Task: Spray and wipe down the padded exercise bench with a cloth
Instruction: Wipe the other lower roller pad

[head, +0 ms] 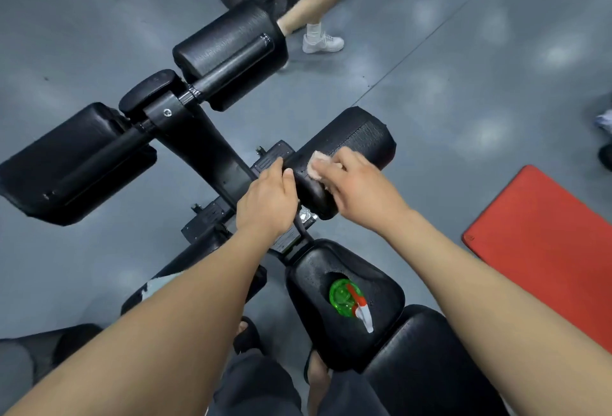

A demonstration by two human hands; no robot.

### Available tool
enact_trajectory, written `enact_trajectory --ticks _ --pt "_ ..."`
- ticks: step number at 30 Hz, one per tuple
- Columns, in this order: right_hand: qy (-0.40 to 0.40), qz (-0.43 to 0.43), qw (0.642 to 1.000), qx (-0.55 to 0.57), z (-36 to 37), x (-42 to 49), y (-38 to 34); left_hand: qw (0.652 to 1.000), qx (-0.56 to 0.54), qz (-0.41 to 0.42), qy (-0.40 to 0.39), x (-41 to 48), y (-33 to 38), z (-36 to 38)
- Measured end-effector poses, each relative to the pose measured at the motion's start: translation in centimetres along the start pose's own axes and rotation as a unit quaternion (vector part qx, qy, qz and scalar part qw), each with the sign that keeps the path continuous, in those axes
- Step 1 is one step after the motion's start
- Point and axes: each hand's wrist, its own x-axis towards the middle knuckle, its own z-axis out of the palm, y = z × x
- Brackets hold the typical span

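A black padded roller [357, 137] sticks out to the right of the bench's black frame [205, 147]. My right hand [361, 190] presses a pale pink cloth [316, 164] onto the roller's near end. My left hand [268, 200] grips that same end of the roller from the left side, thumb on top. A green spray bottle [346, 299] with a red and white nozzle lies on the black seat pad [318, 276] below my hands, with nobody holding it.
Two more black pads [228, 48] [66, 157] sit on the frame's far side. A red mat [546, 243] lies on the grey floor at right. Another person's leg and white shoe [323, 43] stand beyond the bench. My sandalled feet are below.
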Motion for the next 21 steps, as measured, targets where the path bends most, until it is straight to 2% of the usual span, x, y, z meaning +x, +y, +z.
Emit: enact_trajectory --ticks 6,11,17,21 --pt "0.066 0.133 0.989 -0.023 -1.6 2.2 4.6 1.0 -0.003 0.001 -0.004 -0.1 0.1 -0.2" --pt "0.078 0.175 0.981 -0.022 -1.7 3.6 5.8 1.0 -0.014 0.011 0.0 -0.3 0.0 -0.5" --pt "0.144 0.24 0.96 0.017 -0.2 4.2 4.9 0.999 -0.027 0.021 0.001 -0.4 0.0 -0.6" --pt "0.14 0.212 0.967 0.029 0.3 4.1 3.2 1.0 -0.023 0.011 0.001 -0.3 0.2 -0.6"
